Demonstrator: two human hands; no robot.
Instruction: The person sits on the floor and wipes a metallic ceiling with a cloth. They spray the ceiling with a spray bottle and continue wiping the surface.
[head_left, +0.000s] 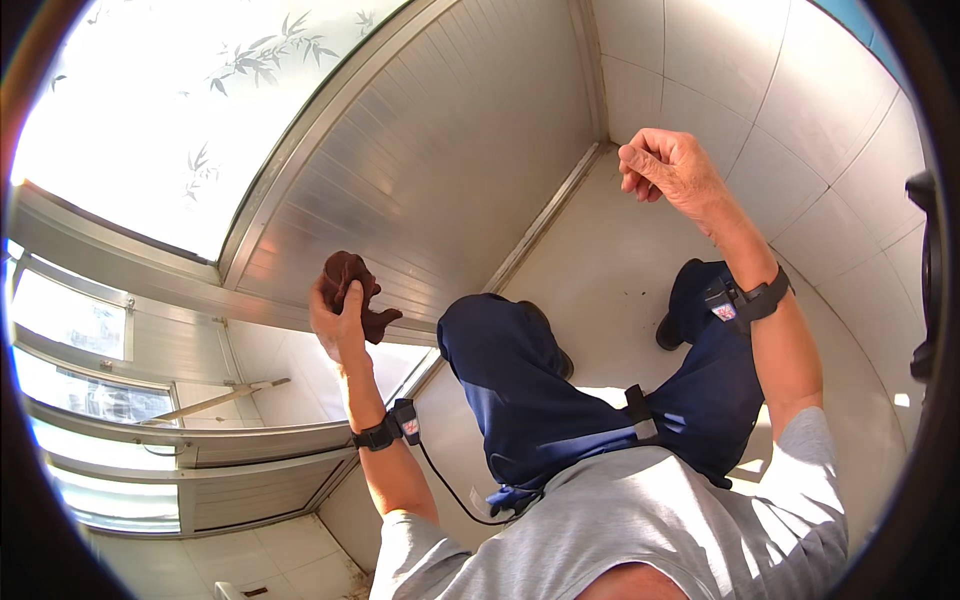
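Note:
My left hand is closed around a crumpled dark brown cloth, its thumb pressing on the front. The cloth is held near the lower part of a ribbed metal panel; whether it touches the panel cannot be told. My right hand is raised at the upper right, near the corner where the panel meets the tiled wall. Its fingers are loosely curled with the thumb close to them, and nothing shows in it. Both forearms wear black straps with small devices.
A frosted glass pane with a bamboo pattern sits in the metal frame above the panel. White wall tiles run along the right. Small dark specks lie on the pale floor between my feet. A wooden stick is at the left.

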